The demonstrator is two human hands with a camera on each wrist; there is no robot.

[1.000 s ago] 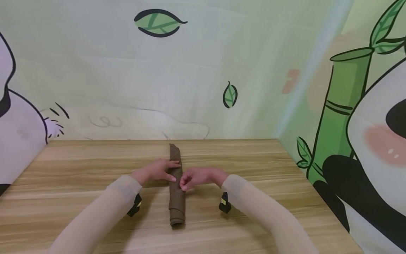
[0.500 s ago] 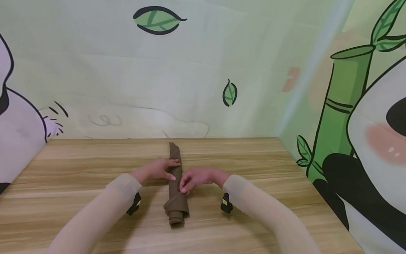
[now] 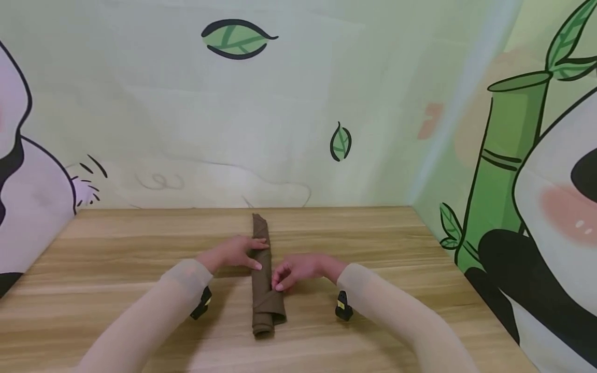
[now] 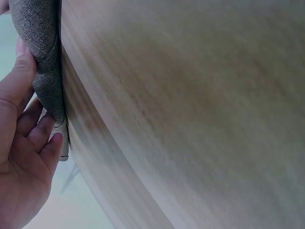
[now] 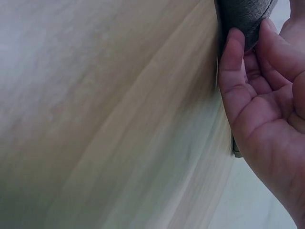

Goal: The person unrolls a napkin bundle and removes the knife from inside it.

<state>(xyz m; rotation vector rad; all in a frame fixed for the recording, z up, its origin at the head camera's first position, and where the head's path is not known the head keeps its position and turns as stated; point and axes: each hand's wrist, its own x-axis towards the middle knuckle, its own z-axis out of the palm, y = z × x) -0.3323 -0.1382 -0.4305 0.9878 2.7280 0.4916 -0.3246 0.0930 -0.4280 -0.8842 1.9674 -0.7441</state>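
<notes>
A brown cloth, rolled into a long narrow tube, lies lengthwise on the wooden table. Its near end carries a loose fold that flares to the right. From the left side my left hand holds the middle of the roll, thumb nearer me and fingers farther off. In the left wrist view, its thumb presses the cloth while the other fingers curl at its side. On the opposite side my right hand pinches the cloth's edge just above the flared fold. The right wrist view shows thumb and fingertip at the fabric.
The wood-grain table reaches back to a pale green wall painted with leaves. A bamboo and panda picture covers the right wall. Each wrist wears a small black device, such as the right one.
The near part of the roll has loosened into a flared fold, now drawn to the right. My right hand has shifted slightly right and toward me; the left hand keeps its place on the roll.
</notes>
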